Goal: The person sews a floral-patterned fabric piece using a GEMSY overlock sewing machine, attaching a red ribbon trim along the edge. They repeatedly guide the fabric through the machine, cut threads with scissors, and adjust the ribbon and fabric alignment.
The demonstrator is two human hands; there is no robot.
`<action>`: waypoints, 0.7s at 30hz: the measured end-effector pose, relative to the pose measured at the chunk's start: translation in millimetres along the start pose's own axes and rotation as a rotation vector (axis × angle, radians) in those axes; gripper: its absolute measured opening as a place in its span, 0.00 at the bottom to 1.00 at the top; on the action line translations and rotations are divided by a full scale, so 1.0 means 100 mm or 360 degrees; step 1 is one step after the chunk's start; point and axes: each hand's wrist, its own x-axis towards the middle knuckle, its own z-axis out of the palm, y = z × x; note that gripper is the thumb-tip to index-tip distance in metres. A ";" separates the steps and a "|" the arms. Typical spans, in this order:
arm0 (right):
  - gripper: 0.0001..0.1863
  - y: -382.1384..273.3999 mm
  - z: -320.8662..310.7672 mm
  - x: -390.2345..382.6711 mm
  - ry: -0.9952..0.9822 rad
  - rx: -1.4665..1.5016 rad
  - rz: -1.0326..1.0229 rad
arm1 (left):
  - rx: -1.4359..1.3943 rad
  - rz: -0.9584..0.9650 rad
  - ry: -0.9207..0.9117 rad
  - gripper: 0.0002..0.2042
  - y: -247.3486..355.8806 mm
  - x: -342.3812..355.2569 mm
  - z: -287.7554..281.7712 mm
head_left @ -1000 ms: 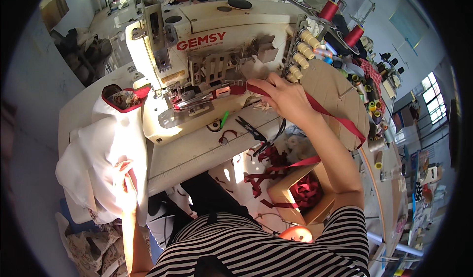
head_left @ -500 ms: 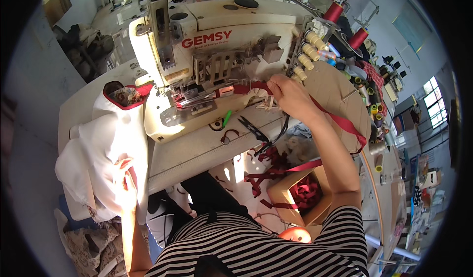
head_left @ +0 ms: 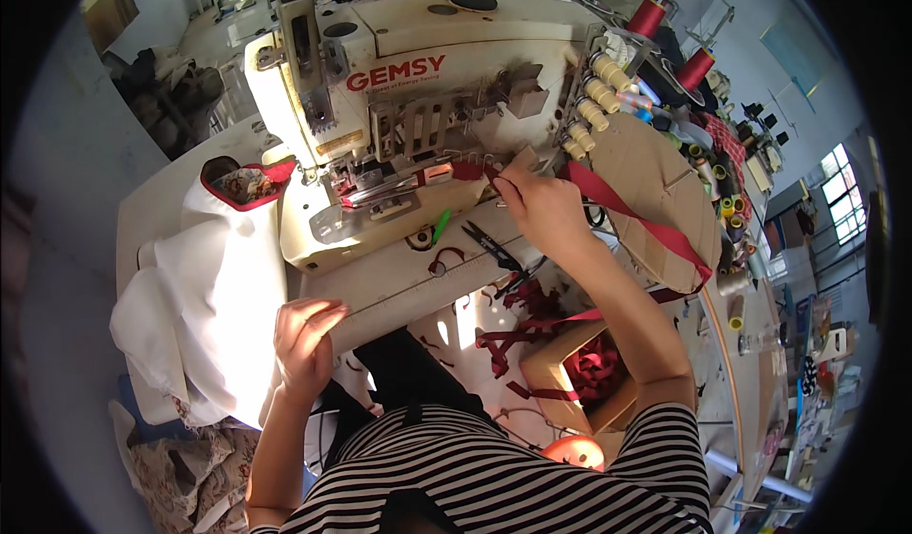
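Observation:
My right hand (head_left: 549, 213) is closed, its fingers pinching the dark red binding tape (head_left: 655, 233) beside the sewing machine (head_left: 456, 40). From there the tape runs left to the metal binder (head_left: 385, 189) by the needle area, and right in a loop over the cardboard. My left hand (head_left: 306, 344) is raised at the table's front edge, fingers stretched out and holding nothing. Next to it lies the white garment (head_left: 209, 277), draped over the left end of the table, its upper opening edged in red. The tape's exact grip is partly hidden by my right fingers.
Black thread snips (head_left: 492, 246) and a small green piece (head_left: 441, 224) lie before the machine. Below, a cardboard box (head_left: 549, 368) holds coiled red tape. Thread cones (head_left: 646, 18) and spools crowd the right. Patterned cloth (head_left: 180, 467) hangs low at the left.
My left hand has come off the white garment, moving up and right. My right hand has shifted slightly left and down along the red tape.

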 end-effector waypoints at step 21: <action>0.06 0.27 0.24 0.27 0.0583 0.0390 0.0140 | -0.0312 0.0030 -0.0263 0.18 0.19 -0.03 0.42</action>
